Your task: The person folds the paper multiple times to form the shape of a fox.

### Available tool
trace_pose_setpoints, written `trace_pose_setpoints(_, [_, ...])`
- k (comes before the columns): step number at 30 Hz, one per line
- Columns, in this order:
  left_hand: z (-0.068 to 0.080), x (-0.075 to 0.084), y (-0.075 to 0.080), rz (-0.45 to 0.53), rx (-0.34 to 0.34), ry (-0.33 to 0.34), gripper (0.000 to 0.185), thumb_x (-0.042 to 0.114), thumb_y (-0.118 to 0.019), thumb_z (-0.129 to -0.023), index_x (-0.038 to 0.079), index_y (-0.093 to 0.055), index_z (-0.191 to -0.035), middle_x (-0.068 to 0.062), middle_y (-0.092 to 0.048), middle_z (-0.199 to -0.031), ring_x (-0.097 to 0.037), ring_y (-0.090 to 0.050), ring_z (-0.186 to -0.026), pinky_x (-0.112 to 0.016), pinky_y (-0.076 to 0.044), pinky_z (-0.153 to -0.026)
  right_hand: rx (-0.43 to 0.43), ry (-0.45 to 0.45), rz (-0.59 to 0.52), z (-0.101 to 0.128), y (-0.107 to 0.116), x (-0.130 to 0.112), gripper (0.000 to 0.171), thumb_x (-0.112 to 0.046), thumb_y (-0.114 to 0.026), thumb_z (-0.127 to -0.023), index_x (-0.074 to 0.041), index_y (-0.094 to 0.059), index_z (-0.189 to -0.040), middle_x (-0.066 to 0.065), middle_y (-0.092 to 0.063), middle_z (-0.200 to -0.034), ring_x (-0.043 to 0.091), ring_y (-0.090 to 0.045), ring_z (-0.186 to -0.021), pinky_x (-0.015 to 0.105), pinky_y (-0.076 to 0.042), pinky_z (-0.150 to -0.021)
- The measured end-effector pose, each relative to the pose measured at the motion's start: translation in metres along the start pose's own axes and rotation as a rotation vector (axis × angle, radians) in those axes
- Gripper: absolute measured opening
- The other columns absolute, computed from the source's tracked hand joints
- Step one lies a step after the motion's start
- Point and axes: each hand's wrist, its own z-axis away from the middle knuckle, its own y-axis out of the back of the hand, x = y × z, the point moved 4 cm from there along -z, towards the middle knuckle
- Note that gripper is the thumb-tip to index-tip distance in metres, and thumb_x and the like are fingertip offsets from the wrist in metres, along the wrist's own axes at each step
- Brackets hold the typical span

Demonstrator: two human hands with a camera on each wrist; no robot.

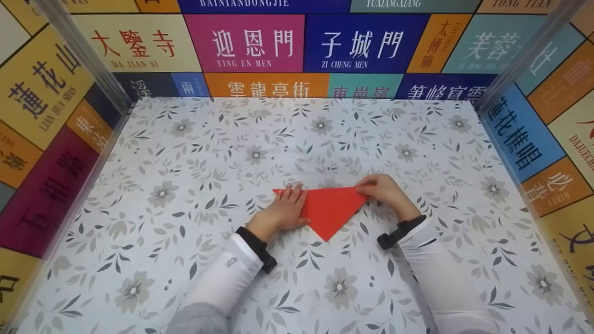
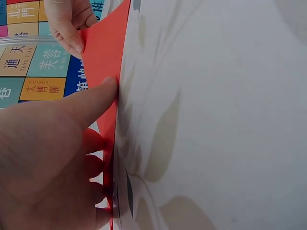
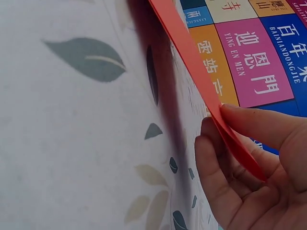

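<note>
A sheet of red paper [image 1: 332,208], folded into a triangle, lies on the table with its point toward the person. My left hand [image 1: 288,208] rests on its left part, fingers spread out and pressing it to the tabletop. In the left wrist view the thumb of the left hand [image 2: 48,143] touches the paper near its lower edge. My right hand [image 1: 383,190] pinches the right corner. The right wrist view shows that corner of red paper [image 3: 192,67] raised off the table, between the thumb and curled fingers of the right hand [image 3: 254,163].
A white tablecloth [image 1: 222,148] with grey flowers and leaves covers the table. Upright panels of coloured blocks with Chinese lettering [image 1: 246,44] stand at the back and both sides. Clear strips [image 1: 88,51] run along the corners.
</note>
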Motion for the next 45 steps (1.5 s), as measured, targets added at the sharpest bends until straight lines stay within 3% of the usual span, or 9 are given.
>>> trace_pose_setpoints(5, [-0.002,-0.002,-0.002,-0.024,-0.03,0.005,0.083,0.044,-0.051,-0.097,0.006,-0.005,-0.156,-0.013,0.004,-0.164,-0.035,0.006,-0.15,-0.048,-0.004,-0.122,0.014,0.001,0.02,0.001,-0.001,0.0,0.024,-0.017,-0.068,-0.088,-0.001,-0.071,-0.106,0.002,-0.07,-0.087,0.005,-0.057,-0.065,0.022,-0.046,-0.06])
trace_pose_setpoints(12, [-0.017,-0.011,-0.016,-0.059,-0.107,0.047,0.088,0.052,-0.046,-0.096,0.015,0.008,-0.155,-0.005,0.017,-0.163,-0.029,0.017,-0.149,-0.045,0.004,-0.122,0.026,0.013,0.053,0.002,0.001,0.004,0.027,-0.015,-0.065,-0.089,0.0,-0.067,-0.112,0.019,-0.07,-0.105,0.01,-0.06,-0.074,0.022,-0.048,-0.064])
trace_pose_setpoints(16, [-0.024,-0.014,-0.022,-0.075,-0.112,0.053,0.09,0.055,-0.045,-0.096,0.017,0.011,-0.155,-0.005,0.019,-0.162,-0.03,0.019,-0.149,-0.046,0.005,-0.121,0.051,0.035,0.074,0.004,0.003,0.007,0.027,-0.014,-0.064,-0.089,0.001,-0.066,-0.112,0.021,-0.069,-0.106,0.014,-0.059,-0.076,0.021,-0.047,-0.061])
trace_pose_setpoints(19, [-0.027,-0.015,-0.024,-0.096,-0.114,0.052,0.093,0.06,-0.044,-0.094,0.018,0.013,-0.154,-0.005,0.022,-0.161,-0.03,0.02,-0.148,-0.047,0.006,-0.121,0.075,0.041,0.066,0.006,0.005,0.008,0.029,-0.014,-0.062,-0.091,0.0,-0.063,-0.116,0.021,-0.066,-0.11,0.022,-0.059,-0.076,0.028,-0.05,-0.06])
trace_pose_setpoints(22, [-0.028,-0.015,-0.025,-0.11,-0.114,0.054,0.098,0.065,-0.044,-0.091,0.018,0.014,-0.154,-0.005,0.023,-0.161,-0.031,0.02,-0.148,-0.048,0.008,-0.121,0.101,0.053,0.088,0.009,0.008,0.007,0.036,-0.017,-0.057,-0.094,0.0,-0.058,-0.126,0.024,-0.058,-0.126,0.035,-0.061,-0.099,0.041,-0.053,-0.082])
trace_pose_setpoints(26, [-0.026,-0.015,-0.026,-0.117,-0.122,0.062,0.099,0.066,-0.044,-0.09,0.018,0.015,-0.154,-0.005,0.024,-0.161,-0.031,0.021,-0.148,-0.048,0.009,-0.12,0.125,0.091,0.146,0.014,0.011,0.003,0.05,-0.022,-0.051,-0.098,0.002,-0.042,-0.141,0.029,-0.036,-0.147,0.042,-0.034,-0.137,0.052,-0.027,-0.115])
trace_pose_setpoints(32, [-0.023,-0.015,-0.027,-0.105,-0.115,0.059,0.098,0.067,-0.042,-0.091,0.018,0.015,-0.154,-0.004,0.024,-0.161,-0.031,0.02,-0.148,-0.047,0.009,-0.12,0.182,0.129,0.229,0.025,0.014,-0.004,0.063,-0.026,-0.047,-0.1,0.003,-0.023,-0.15,0.03,-0.009,-0.158,0.047,-0.001,-0.146,0.059,-0.006,-0.118])
trace_pose_setpoints(38, [-0.022,-0.016,-0.026,-0.079,-0.09,0.06,0.099,0.066,-0.045,-0.09,0.018,0.013,-0.155,-0.004,0.023,-0.161,-0.03,0.02,-0.148,-0.048,0.01,-0.12,0.168,0.164,0.321,0.031,0.006,-0.012,0.072,-0.032,-0.048,-0.1,0.004,-0.015,-0.152,0.026,-0.004,-0.16,0.044,0.004,-0.147,0.06,-0.001,-0.118])
trace_pose_setpoints(45, [-0.021,-0.014,-0.024,-0.079,-0.083,0.044,0.099,0.066,-0.044,-0.091,0.017,0.013,-0.155,-0.006,0.023,-0.161,-0.032,0.02,-0.148,-0.05,0.009,-0.12,0.012,0.264,0.468,0.039,-0.027,-0.019,0.082,-0.036,-0.054,-0.097,0.002,-0.009,-0.154,0.02,-0.003,-0.162,0.042,0.003,-0.148,0.059,-0.006,-0.118])
